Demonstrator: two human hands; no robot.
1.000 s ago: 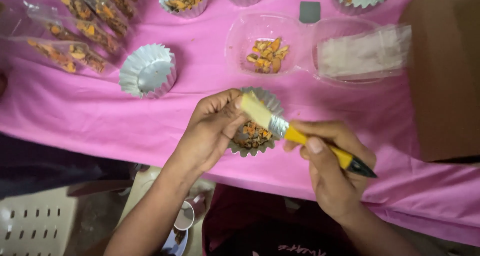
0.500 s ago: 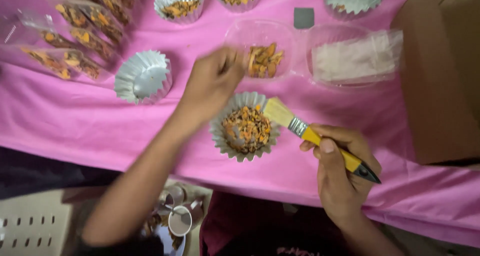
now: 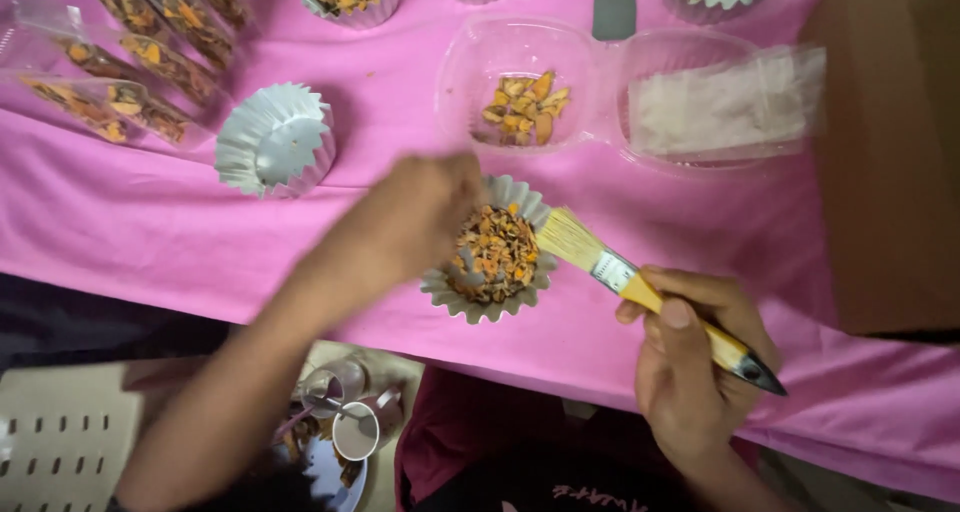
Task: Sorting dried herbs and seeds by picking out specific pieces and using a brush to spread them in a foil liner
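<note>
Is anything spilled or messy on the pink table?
Only a few orange crumbs lie loose on the pink cloth near the clear tray. The filled foil cup sits upright, its pieces inside.

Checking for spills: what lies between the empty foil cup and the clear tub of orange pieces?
Only bare pink cloth between the empty foil cup and the clear tub, seen in the head view.

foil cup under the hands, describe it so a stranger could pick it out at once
On the pink tablecloth, near its front edge, the foil cup sits between the left hand and the brush. Unlike the empty foil cup to its left, it holds orange-brown bits.
</note>
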